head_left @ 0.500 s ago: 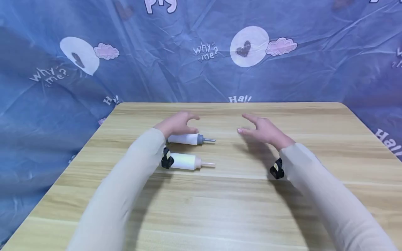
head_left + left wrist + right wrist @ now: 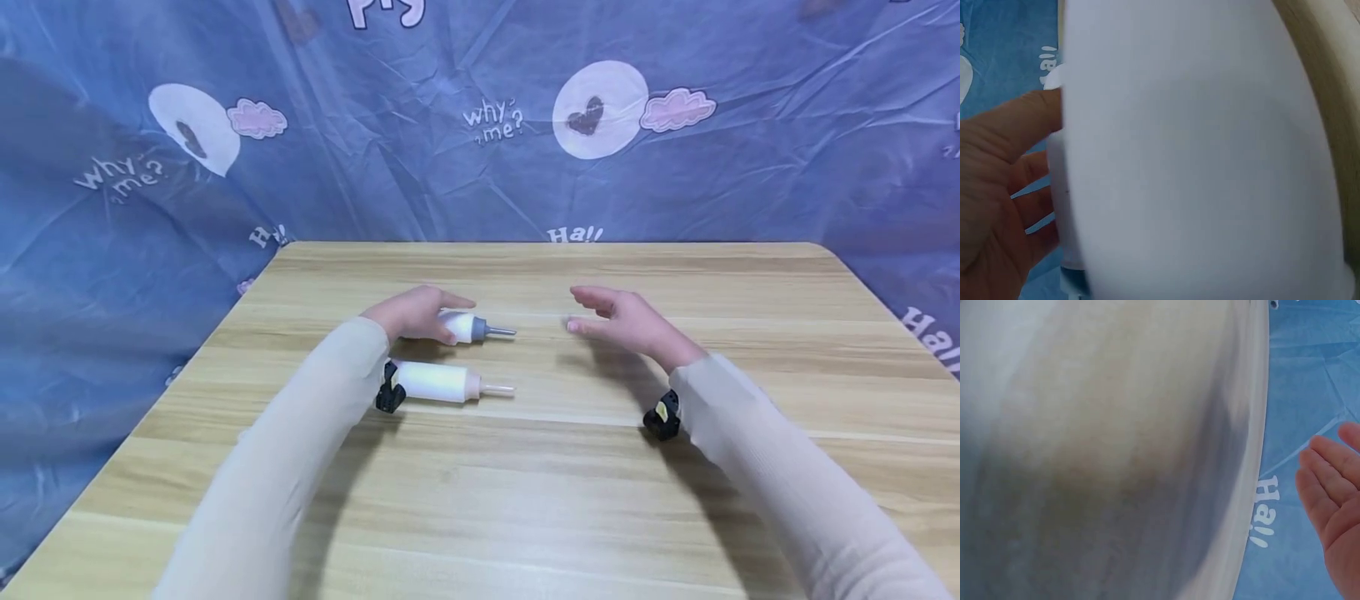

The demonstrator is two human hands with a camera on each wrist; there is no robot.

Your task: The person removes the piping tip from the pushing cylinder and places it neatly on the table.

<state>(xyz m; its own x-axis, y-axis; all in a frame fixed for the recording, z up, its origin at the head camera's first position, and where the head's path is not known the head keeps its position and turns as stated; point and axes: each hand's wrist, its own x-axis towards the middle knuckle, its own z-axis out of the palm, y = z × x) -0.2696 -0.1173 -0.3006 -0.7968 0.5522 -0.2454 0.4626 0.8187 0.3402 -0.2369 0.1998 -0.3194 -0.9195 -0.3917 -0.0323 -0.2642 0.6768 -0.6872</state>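
Note:
Two white squeeze bottles with thin nozzles lie on their sides, both pointing right. My left hand (image 2: 416, 314) straddles the farther bottle (image 2: 459, 327), which has a blue-grey collar; the thumb is on its near side and the straight index finger along its far side. In the left wrist view, that bottle (image 2: 1059, 187) sits between my thumb and spread fingers, their tips partly hidden. The nearer bottle (image 2: 431, 382), with a pale pink collar, lies by my left wrist and fills much of the left wrist view. My right hand (image 2: 630, 321) hovers above the table, holding nothing, fingers loosely extended.
The bottles lie on a light wood-grain table (image 2: 525, 492). A blue printed curtain (image 2: 420, 167) hangs behind it and along its left and right sides. Each wrist carries a small black camera, such as the left wrist's camera (image 2: 390, 387).
My left hand has come down and toward me over the farther bottle, its thumb now in front of it. My right hand's fingers have lowered and drawn closer together. Both bottles lie as before.

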